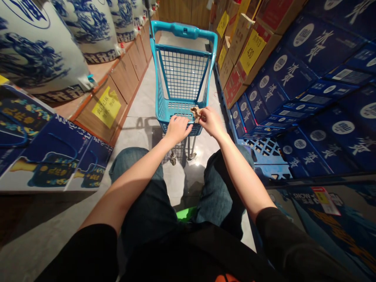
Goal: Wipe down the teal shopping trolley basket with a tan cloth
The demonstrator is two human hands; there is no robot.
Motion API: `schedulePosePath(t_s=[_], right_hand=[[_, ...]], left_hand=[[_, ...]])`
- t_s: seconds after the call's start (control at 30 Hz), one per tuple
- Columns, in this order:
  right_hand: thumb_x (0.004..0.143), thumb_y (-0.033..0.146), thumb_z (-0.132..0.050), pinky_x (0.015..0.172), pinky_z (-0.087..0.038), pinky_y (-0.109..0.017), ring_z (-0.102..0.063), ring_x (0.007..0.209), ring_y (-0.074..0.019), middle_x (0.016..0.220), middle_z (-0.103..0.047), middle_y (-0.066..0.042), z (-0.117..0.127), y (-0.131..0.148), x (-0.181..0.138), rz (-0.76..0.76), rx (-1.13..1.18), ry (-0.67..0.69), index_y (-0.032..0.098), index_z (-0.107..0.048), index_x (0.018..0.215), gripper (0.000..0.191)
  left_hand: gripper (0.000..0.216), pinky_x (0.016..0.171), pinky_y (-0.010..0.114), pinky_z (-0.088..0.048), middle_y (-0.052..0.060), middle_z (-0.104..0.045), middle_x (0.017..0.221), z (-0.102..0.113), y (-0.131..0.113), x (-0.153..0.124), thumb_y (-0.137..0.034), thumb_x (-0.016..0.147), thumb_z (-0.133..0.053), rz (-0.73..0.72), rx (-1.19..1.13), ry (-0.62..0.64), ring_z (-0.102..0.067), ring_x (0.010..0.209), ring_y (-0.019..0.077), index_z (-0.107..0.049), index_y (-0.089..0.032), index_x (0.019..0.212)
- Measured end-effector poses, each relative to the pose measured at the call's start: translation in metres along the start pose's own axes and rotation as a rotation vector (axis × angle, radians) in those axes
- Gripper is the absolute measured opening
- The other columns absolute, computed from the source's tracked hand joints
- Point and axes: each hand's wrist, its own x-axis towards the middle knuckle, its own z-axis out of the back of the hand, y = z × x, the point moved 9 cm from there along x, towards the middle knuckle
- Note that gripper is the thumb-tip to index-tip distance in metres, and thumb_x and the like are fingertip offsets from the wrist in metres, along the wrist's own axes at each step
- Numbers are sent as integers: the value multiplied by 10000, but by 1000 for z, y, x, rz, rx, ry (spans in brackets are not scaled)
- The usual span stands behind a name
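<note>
A light-blue plastic shopping cart (184, 30) stands in front of my knees, with its handle at the far end. Over its near rim, my right hand (212, 122) pinches a small, crumpled brown piece (195, 112), pale in places. What that piece is, I cannot make out; it may be paper or something dry. My left hand (177, 130) lies at the cart's near edge, palm down, fingers stretched out and apart, with nothing seen in it. Its fingertips are close to the right hand. Whether they touch the rim is unclear.
Large blue-and-white jars (85, 27) line a wooden shelf on the left, above blue gift boxes (53, 160). Stacked blue cartons (282, 74) and brown boxes with yellow price signs (249, 53) rise on the right, beside a blue plastic pallet (266, 150). A green seat (186, 214) shows beneath me.
</note>
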Motion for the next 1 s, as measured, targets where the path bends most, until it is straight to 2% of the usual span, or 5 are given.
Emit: schedulePosePath(t_s=[0.13,0.33,0.6,0.83,1.0], right_hand=[[927,91,-586,889,-508,-385,-603,998,-276,1063,-662,-95,5,-6,0,-37,-8,-44,241,-589,931,150],[906,107,-597,929,-525,-410,-620,1042,-292,1083,-673,-106,-17,24,-8,142,-3,19,232,-615,961,138],[906,106,-556,966,-536,-446,-632,1054,-311,1072,-670,-129,17,-20,1,-125,58,-176,226,-615,960,144],[920,86,-535,1029,-551,-458,-615,1160,-317,1183,-694,-131,-9,35,-16,146,19,-84,229,-691,1122,293],[947,96,-542,1093,-546,-494,-606,1198,-331,1233,-685,-155,2,21,-11,75,25,-167,200,-740,1279,400]], left_hand=[[353,1116,589,-428,189,-787,1091,0,5,3,-388,1086,-439,20,-72,-41,-692,1117,376,-721,-175,1082],[294,1174,606,-373,150,-811,1047,9,17,-2,-379,1045,-490,123,-91,-91,-712,1091,347,-719,-203,989],[403,1137,564,-402,87,-810,869,23,41,-12,-441,1045,-479,198,-117,-147,-728,950,291,-639,-244,733],[436,1102,547,-430,67,-802,796,29,63,-17,-399,1034,-486,240,-83,-170,-711,832,255,-666,-252,665],[421,1191,585,-389,91,-801,877,35,59,-22,-353,1060,-450,193,-24,-181,-712,977,289,-725,-255,757]])
